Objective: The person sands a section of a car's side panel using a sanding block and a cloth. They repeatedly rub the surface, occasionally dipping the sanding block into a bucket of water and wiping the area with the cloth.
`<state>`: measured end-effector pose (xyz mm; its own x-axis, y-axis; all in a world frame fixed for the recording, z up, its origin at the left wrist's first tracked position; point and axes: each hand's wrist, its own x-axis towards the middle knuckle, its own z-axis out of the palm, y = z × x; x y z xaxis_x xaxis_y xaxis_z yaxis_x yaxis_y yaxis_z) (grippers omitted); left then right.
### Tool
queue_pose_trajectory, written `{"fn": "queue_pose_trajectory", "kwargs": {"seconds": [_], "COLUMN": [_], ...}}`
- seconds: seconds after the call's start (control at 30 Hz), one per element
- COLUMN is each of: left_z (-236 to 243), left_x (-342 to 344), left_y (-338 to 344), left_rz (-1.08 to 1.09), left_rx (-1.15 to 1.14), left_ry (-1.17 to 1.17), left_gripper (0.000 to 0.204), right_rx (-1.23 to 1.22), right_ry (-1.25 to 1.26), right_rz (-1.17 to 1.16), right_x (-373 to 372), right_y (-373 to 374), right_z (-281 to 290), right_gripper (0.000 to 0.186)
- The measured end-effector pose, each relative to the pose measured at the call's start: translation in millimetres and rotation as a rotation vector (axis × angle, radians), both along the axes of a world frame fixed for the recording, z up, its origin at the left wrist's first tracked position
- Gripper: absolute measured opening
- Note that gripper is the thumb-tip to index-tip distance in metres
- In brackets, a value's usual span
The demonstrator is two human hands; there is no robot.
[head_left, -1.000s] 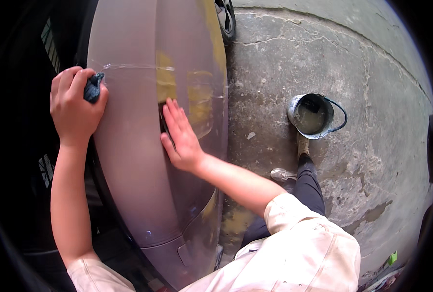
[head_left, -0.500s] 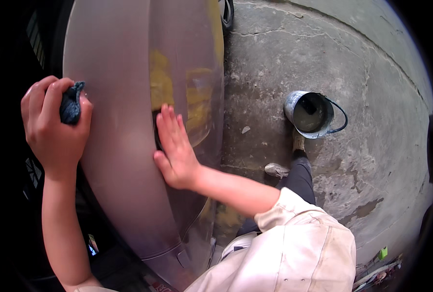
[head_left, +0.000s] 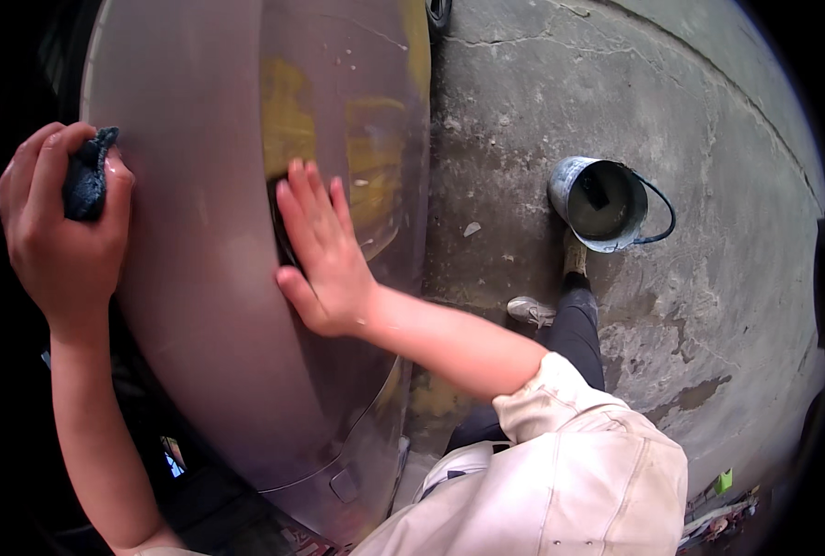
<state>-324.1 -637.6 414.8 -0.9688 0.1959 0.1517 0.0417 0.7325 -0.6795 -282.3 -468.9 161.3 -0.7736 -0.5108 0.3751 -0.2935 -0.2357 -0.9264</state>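
My left hand [head_left: 59, 222] is closed round a wet blue-grey cloth [head_left: 85, 183] at the left edge of a curved mauve-grey car panel [head_left: 185, 278]. My right hand [head_left: 324, 259] lies flat on the panel, fingers extended, over a dark pad [head_left: 283, 221] that is mostly hidden under it. Just above those fingertips are rough yellow patches [head_left: 285, 107] on the panel, with white droplets scattered near them.
A metal bucket [head_left: 599, 204] with murky liquid and a dark object inside stands on cracked concrete [head_left: 709, 250] at the right, beside my feet. A small bright green object [head_left: 724, 481] and clutter lie at the lower right. Part of a wheel shows at the top.
My left hand with the cloth has moved left. A thin water stream from near the cloth is gone, and droplets now show higher on the panel. My right hand stays by the yellow patch.
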Motion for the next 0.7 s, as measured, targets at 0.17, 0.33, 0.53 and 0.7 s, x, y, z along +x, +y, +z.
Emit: {"fn": "queue_pose_trajectory", "kwargs": {"seconds": [0.17,0.33,0.53,0.7], "left_z": [17,7,5,13], "left_x": [6,1,9,7], "left_y": [-16,-5,-12,-11], "left_rz": [0.092,0.059,0.131,0.085], "left_rx": [0.073,-0.037,0.085,-0.017], "left_ry": [-0.039,-0.054,0.004,-0.043], "left_gripper": [0.024,0.025,0.023,0.024], "right_rx": [-0.031,-0.084,0.02,0.027], "right_ry": [-0.096,-0.067,-0.032,-0.002], "right_rz": [-0.104,0.007,-0.151,-0.018], "right_x": [-113,31,-119,4], "right_y": [-62,8,-63,-13], "right_z": [25,-11,13,-7], "right_gripper": [0.072,0.075,0.075,0.085]}}
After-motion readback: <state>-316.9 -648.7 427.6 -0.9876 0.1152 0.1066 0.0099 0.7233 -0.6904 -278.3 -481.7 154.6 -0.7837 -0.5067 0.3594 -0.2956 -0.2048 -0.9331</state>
